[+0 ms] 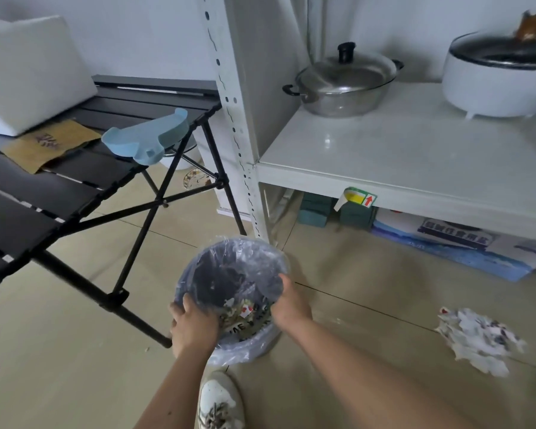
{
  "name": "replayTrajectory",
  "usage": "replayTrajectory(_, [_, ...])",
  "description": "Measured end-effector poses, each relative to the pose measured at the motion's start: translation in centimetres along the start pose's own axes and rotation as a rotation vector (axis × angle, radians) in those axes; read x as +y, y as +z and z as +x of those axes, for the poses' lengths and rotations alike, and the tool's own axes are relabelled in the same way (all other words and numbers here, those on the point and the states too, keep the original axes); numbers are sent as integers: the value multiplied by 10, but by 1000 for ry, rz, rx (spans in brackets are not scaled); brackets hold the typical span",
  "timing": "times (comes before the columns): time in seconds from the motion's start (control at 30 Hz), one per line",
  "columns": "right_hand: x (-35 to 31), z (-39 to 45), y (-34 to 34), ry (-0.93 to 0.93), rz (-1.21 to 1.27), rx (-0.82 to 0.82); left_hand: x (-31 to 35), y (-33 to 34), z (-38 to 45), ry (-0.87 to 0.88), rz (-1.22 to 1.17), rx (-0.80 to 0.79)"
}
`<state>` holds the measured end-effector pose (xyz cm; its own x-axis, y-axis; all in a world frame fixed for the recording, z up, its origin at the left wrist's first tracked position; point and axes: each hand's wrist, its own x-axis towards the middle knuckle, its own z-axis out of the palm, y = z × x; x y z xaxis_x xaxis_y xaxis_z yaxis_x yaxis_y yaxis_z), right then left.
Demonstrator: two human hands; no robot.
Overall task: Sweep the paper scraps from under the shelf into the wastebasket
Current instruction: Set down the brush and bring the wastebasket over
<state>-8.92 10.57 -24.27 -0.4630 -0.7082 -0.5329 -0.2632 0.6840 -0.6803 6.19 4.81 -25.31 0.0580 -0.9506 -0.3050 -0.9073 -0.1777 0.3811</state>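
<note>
A round dark wastebasket [226, 267] lined with a clear plastic bag stands on the tiled floor in front of the white shelf [415, 178]. Both of my hands hold its near rim: my left hand [192, 325] grips the left side, my right hand [290, 301] the right side, fingers curled over the edge. Some paper scraps lie inside the basket near my hands. A heap of torn paper scraps [477, 339] lies on the floor to the right, in front of the shelf. A light blue dustpan [144, 137] rests on the black folding table.
The black folding table [44, 187] with crossed legs stands to the left, close to the basket. Pots sit on the shelf board, boxes lie under it. My white shoe [218, 400] is just behind the basket.
</note>
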Motion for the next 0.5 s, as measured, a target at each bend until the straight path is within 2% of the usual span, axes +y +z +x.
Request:
replayTrajectory(0.2, [19,5,-27,45,57,87,26,18,-14,81,31,-19])
replayTrajectory(0.5, [83,9,-118,119,147,212,109,73,-52,232,55,-81])
